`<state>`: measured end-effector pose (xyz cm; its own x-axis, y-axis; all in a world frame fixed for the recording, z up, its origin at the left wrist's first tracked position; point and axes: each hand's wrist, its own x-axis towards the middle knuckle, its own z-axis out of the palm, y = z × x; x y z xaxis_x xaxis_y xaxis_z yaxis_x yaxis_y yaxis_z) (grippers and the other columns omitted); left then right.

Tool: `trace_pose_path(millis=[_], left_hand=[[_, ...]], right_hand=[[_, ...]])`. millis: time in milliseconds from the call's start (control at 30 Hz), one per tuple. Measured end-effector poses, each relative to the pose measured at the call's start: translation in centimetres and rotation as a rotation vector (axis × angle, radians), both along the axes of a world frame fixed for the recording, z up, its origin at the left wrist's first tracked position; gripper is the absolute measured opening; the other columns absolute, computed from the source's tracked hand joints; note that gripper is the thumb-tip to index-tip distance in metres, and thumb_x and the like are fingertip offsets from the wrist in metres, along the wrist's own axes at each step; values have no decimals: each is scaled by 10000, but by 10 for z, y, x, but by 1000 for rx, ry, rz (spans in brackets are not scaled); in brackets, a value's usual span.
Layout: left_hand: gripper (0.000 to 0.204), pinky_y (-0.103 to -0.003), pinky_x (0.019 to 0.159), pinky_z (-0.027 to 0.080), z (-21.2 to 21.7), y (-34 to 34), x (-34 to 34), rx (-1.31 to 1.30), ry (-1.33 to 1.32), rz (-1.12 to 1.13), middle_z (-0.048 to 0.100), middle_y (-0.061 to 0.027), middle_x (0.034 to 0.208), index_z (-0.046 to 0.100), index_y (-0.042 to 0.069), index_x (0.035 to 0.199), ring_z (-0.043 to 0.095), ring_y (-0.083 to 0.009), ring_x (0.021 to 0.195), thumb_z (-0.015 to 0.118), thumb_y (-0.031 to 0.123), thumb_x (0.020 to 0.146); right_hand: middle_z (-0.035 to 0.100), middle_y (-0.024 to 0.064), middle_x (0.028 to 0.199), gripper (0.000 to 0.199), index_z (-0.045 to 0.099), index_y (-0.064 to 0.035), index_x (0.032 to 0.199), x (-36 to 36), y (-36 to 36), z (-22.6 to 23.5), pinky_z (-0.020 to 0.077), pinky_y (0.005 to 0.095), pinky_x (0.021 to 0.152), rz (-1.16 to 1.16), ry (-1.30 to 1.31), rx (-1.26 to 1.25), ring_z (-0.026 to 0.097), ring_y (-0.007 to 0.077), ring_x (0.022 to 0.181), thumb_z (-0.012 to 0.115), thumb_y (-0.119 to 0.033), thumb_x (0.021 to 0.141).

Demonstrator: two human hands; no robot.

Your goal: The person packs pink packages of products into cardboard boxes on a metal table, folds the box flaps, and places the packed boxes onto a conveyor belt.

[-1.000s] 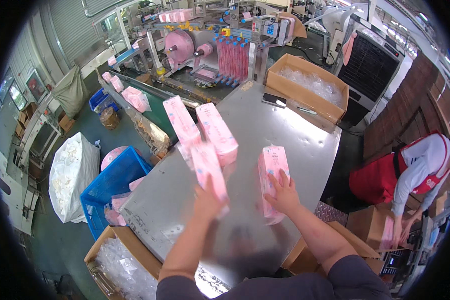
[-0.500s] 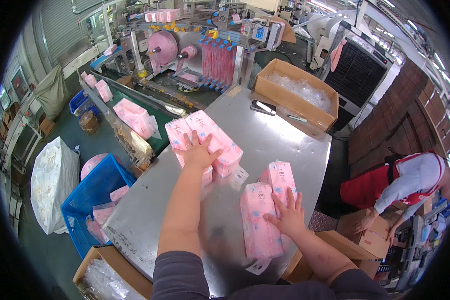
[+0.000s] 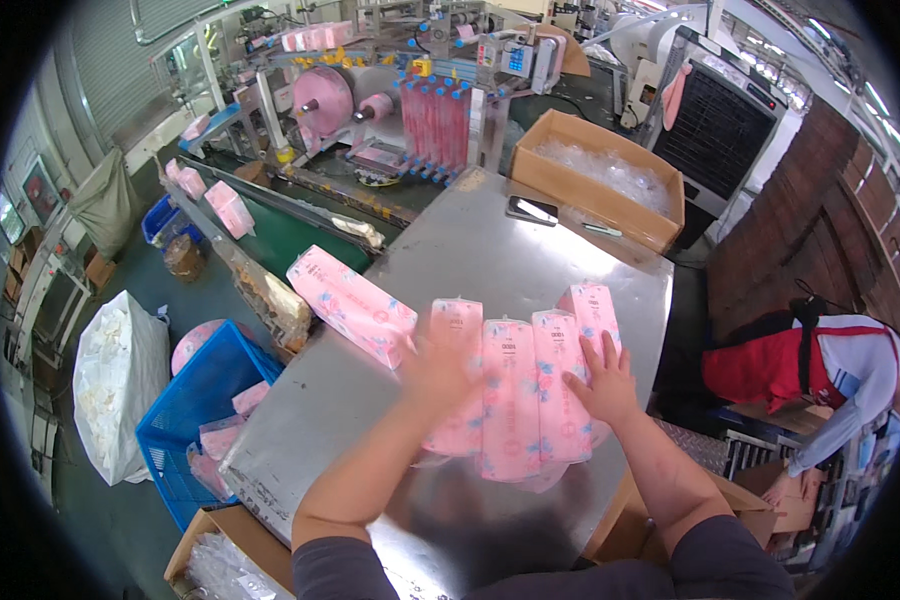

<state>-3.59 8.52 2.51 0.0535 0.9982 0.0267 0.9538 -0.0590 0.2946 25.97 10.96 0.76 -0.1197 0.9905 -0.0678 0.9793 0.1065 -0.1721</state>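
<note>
Several pink soft tissue packs (image 3: 511, 410) stand side by side in a row on the metal table (image 3: 580, 265). At the row's left end my left hand (image 3: 438, 380) lies over a pink pack (image 3: 457, 318), its fingers smeared by motion. My right hand (image 3: 602, 385) rests with fingers spread against the rightmost pack (image 3: 594, 308), touching its side. Another tissue pack (image 3: 350, 303) lies slantwise at the table's left edge, where the conveyor ends, close to my left hand.
A green conveyor (image 3: 285, 240) carries more pink packs (image 3: 230, 208) at left. A blue crate (image 3: 170, 430) stands below it. An open carton of clear film (image 3: 600, 175) and a phone (image 3: 532, 210) lie at the table's back. A co-worker (image 3: 820, 365) bends over cartons at right.
The packs under my left hand have moved right and joined the pair by my right hand in one row. Another pack has come off the conveyor onto the table edge.
</note>
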Motion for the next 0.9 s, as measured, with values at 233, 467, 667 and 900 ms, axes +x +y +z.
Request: trace_pose_path(millis=[233, 467, 667, 900], left_hand=[[545, -632, 1132, 225, -13, 4, -80, -55, -60, 171, 214, -213, 1586, 678, 108, 1137, 59, -498, 1469, 616, 575, 864], [495, -627, 1036, 373, -2, -169, -21, -24, -139, -131, 342, -260, 1489, 664, 4, 931, 194, -578, 1396, 704, 487, 833], [681, -559, 1085, 347, -19, -258, -2, 33, -270, -107, 303, -230, 1524, 548, -37, 1247, 209, -454, 1444, 739, 450, 810], [646, -526, 1071, 368, -124, -253, -32, -463, -1872, 590, 361, -199, 1489, 551, -10, 1274, 271, -397, 1406, 686, 457, 847]], right_hand=[[195, 152, 1610, 836, 323, -292, 1527, 27, -11, -6, 383, 592, 1054, 97, -30, 33, 278, 573, 1349, 523, -719, 837], [208, 173, 1586, 814, 335, -291, 1518, 46, -87, 1, 381, 593, 1055, 227, -31, -41, 331, 538, 1306, 565, -675, 838], [206, 203, 1560, 869, 340, -231, 1516, 79, -159, 23, 407, 535, 1057, 165, 41, -147, 358, 476, 1335, 621, -654, 811], [553, 124, 1390, 646, 451, -77, 1448, 141, -135, -66, 440, 418, 1063, -669, 1679, -973, 538, 238, 1266, 395, -550, 1011]])
